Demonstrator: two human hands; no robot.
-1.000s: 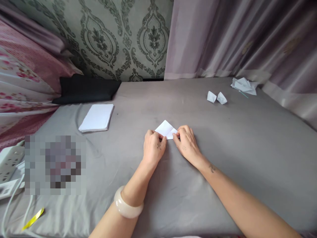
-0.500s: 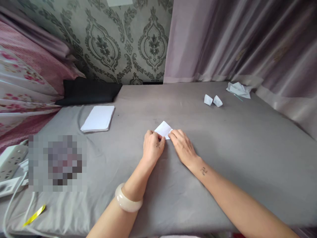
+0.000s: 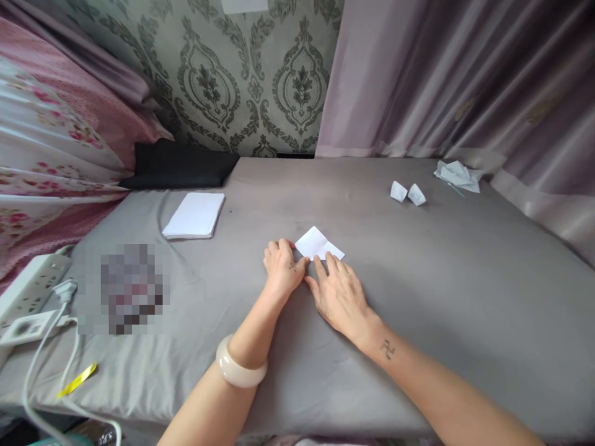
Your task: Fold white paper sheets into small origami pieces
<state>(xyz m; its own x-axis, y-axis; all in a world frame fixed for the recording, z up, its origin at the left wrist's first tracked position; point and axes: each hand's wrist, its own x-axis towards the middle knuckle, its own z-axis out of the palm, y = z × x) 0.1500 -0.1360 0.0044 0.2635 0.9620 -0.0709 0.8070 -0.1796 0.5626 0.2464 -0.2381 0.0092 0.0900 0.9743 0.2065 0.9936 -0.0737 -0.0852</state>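
Observation:
A small folded sheet of white paper (image 3: 314, 241) lies flat on the grey cloth, a crease across its middle and one corner pointing away from me. My left hand (image 3: 284, 266), with a pale bangle on its forearm, grips the paper's left side with bent fingers, the thumb at its near edge. Stretched and slightly apart, the fingertips of my right hand (image 3: 341, 291) rest on the near edge, right of my left thumb. Its palm lies low over the cloth. My hands cover part of the paper's near side.
A stack of white paper (image 3: 195, 215) lies at the left, before a folded black cloth (image 3: 186, 166). Two folded paper pieces (image 3: 398, 191) and crumpled white paper (image 3: 459, 176) sit at the back right. Power strips (image 3: 39, 288) with cables and a yellow strip (image 3: 78, 380) are at the left edge.
My right hand has moved from the paper's right corner to its near edge, its fingers now straighter. That corner is now uncovered. The whole view has shifted slightly.

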